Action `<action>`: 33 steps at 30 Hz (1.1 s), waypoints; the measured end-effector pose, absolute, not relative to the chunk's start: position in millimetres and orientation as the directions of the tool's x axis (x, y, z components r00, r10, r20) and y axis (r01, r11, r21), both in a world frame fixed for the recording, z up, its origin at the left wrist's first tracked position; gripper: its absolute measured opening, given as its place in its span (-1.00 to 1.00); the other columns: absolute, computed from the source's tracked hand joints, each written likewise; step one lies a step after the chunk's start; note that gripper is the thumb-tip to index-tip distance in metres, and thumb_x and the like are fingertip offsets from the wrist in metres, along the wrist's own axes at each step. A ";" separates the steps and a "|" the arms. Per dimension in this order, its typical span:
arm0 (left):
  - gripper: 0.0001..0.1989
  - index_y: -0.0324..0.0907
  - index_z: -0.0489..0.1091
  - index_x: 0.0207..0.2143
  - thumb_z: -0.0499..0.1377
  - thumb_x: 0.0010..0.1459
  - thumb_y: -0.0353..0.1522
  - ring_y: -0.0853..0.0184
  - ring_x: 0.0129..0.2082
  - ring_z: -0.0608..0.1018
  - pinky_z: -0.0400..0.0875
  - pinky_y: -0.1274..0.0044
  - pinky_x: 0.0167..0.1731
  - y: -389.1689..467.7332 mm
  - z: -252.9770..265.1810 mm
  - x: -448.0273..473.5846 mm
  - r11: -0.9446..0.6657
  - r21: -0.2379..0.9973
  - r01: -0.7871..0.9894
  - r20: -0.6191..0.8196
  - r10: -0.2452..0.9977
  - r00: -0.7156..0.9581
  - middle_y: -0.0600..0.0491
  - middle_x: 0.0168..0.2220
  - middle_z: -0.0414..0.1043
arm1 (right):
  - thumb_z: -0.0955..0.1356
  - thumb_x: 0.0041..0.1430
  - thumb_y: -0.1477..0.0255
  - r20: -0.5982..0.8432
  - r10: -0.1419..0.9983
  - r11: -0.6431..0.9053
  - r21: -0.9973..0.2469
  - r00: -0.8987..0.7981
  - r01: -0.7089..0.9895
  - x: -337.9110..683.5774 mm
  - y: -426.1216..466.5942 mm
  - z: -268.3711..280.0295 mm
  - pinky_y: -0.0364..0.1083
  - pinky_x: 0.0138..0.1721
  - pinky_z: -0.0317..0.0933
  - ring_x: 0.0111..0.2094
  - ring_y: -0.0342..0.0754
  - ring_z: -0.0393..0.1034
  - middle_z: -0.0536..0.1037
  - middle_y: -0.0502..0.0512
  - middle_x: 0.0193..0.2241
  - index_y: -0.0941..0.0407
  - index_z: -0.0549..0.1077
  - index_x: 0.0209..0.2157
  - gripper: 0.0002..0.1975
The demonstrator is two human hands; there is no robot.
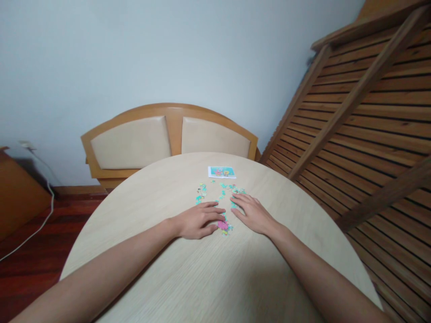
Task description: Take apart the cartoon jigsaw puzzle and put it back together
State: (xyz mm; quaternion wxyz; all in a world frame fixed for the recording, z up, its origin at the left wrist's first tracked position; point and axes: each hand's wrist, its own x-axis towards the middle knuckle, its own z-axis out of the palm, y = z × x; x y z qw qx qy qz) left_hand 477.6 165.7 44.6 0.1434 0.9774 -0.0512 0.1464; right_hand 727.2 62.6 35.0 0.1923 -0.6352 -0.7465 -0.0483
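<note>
My left hand [201, 220] lies low over the table with its fingers stretched out to the right. Its fingertips reach a cluster of pink jigsaw puzzle pieces [222, 225], with a few yellow and pale ones just below. My right hand [251, 211] rests palm down, fingers spread toward the left, partly covering turquoise puzzle pieces [233, 205]. More loose turquoise pieces [201, 190] are scattered beyond my left hand. Behind them lies a small picture card [222, 172] with a pink and a yellow figure on turquoise. Whatever is under my palms is hidden.
The pieces lie on a round pale wooden table [151, 269]. A wooden headboard with cream panels [131, 143] stands behind it against the wall. A slatted wooden frame [363, 116] leans at the right. A white cable [51, 206] runs down on the left.
</note>
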 end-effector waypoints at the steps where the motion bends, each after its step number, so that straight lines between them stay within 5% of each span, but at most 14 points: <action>1: -0.64 -0.13 0.32 0.16 0.04 0.35 -0.37 0.19 0.29 0.31 0.02 0.26 0.37 165.5 44.7 477.6 -0.953 0.265 -0.148 0.304 -0.064 0.950 -0.07 0.24 0.33 | 0.29 0.35 0.27 0.349 0.931 0.177 -0.176 -0.107 0.968 727.4 62.8 35.8 0.14 0.18 0.16 0.17 0.12 0.30 0.47 0.19 0.14 0.09 0.46 0.09 -0.64; 5: -0.66 -0.13 0.34 0.15 0.04 0.35 -0.36 0.18 0.29 0.31 0.03 0.25 0.36 165.0 45.1 477.7 -0.953 0.266 -0.145 0.312 -0.057 0.948 -0.07 0.24 0.32 | 0.29 0.34 0.29 0.382 0.924 0.126 -0.210 -0.037 0.970 731.5 64.6 38.1 0.10 0.10 0.24 0.04 0.09 0.39 0.56 0.18 -0.02 0.10 0.50 0.00 -0.70; 11: -0.65 -0.11 0.33 0.16 0.04 0.35 -0.37 0.17 0.30 0.30 0.05 0.23 0.35 164.2 45.9 477.4 -0.952 0.277 -0.131 0.301 -0.044 0.953 -0.05 0.25 0.32 | 0.30 0.33 0.22 0.372 0.928 0.116 -0.229 -0.023 0.967 737.3 71.6 28.5 0.22 0.23 0.10 0.25 0.18 0.20 0.39 0.25 0.21 0.11 0.39 0.17 -0.55; 19: -0.65 -0.11 0.34 0.15 0.05 0.35 -0.35 0.17 0.31 0.28 0.06 0.23 0.35 164.1 44.4 477.7 -0.955 0.276 -0.112 0.300 -0.026 0.954 -0.05 0.25 0.31 | 0.32 0.32 0.31 0.396 0.909 0.253 -0.276 -0.130 0.927 731.2 65.1 38.0 0.11 0.08 0.23 0.03 0.07 0.40 0.55 0.17 -0.01 0.09 0.45 0.01 -0.72; 33: -0.66 -0.13 0.35 0.14 0.06 0.34 -0.34 0.13 0.31 0.27 0.10 0.23 0.33 163.6 45.6 478.0 -0.957 0.269 -0.105 0.308 -0.018 0.951 -0.05 0.22 0.35 | 0.33 0.32 0.24 0.407 0.911 0.171 -0.226 -0.066 0.959 730.8 69.4 31.9 0.19 0.17 0.15 0.15 0.13 0.26 0.47 0.19 0.09 0.04 0.51 0.03 -0.68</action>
